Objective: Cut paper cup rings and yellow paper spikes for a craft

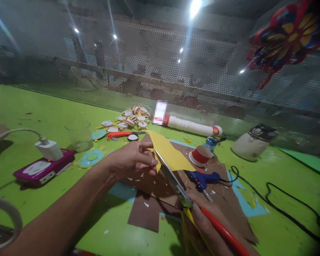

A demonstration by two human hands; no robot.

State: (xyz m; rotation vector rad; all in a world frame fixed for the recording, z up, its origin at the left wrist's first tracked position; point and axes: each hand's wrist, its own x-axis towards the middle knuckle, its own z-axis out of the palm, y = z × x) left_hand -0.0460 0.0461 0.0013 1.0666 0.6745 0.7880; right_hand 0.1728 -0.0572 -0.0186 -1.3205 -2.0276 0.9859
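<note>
My left hand [138, 158] pinches the edge of a yellow paper sheet [173, 153] between thumb and fingers. Scissors [173, 179] with a red handle are gripped in my right hand [202, 220], their blades reaching up to the paper's edge close to my left fingertips. Something yellow hangs beneath the scissors by my right hand; whether it is paper or part of the handle is unclear. Under both hands lies brown cardboard [144, 213] strewn with small scraps. Just right of the paper rest a blue glue gun [202, 177] and a red and white paper cup [200, 155].
Several small round paper pieces [128, 119] are heaped at the back, near red-handled scissors [120, 135]. At left stand a clear cup [80, 137] and a purple power strip [42, 169] with a charger. A white kettle-like object [253, 142] and black cord [277, 209] lie right.
</note>
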